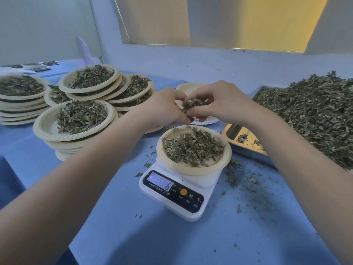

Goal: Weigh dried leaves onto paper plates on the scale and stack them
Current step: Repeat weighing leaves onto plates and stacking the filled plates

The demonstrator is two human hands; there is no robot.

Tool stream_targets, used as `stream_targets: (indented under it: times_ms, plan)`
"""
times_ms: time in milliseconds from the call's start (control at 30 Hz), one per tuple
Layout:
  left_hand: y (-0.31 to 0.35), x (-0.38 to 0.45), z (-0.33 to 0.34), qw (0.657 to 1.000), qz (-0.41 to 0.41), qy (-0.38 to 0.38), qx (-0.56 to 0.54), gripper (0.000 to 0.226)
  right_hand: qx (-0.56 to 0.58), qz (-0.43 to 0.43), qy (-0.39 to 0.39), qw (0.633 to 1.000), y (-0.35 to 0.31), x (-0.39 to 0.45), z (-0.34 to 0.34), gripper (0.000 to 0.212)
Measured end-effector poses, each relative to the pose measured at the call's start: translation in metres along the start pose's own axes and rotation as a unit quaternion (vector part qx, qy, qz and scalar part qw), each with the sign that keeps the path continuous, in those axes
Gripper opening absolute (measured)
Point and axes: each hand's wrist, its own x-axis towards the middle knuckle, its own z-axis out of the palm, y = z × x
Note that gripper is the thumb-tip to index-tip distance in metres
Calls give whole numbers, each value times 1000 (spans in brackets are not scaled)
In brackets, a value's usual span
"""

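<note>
A white kitchen scale [177, 190] stands on the blue table, its display reading 6. On it rests a paper plate [193, 170] holding a small heap of dried leaves [193, 148]. Just above the plate's far rim, my left hand [166, 107] and my right hand [219, 100] meet and together pinch a clump of dried leaves [193, 103]. A large pile of loose dried leaves [313, 113] fills a metal tray [246, 148] at the right.
Stacks of filled paper plates [76, 119] crowd the left side, with more stacks [21, 98] behind. Empty plates [193, 88] lie behind my hands. Leaf crumbs [248, 184] litter the blue table [172, 241] right of the scale. A wall runs along the back.
</note>
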Motion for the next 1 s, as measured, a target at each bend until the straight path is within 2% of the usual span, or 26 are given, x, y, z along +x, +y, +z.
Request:
stream_targets:
  times_ms: [200,367,533,633,767,900,1000]
  plan:
    - [-3,1,1,1000,-1,11,3,25,4,-8,-12,1000,1,0,2,15]
    - [11,10,5,1000,13,10,11,20,-19,-1,14,1000,4,-1,-11,17]
    - [21,10,6,999,4,-26,40,25,-15,-9,-2,1000,6,-6,-18,17]
    - [21,5,6,998,-14,-37,46,46,-23,-11,5,1000,6,-5,-17,17]
    - [18,2,5,999,-11,-31,4,56,-58,-18,-1,998,4,-3,-12,23]
    - [14,2,7,1000,10,-15,-20,46,-106,-36,-15,994,2,-2,-6,17]
    - [10,4,9,999,23,3,-28,29,-112,-23,-21,993,1,-3,-4,28]
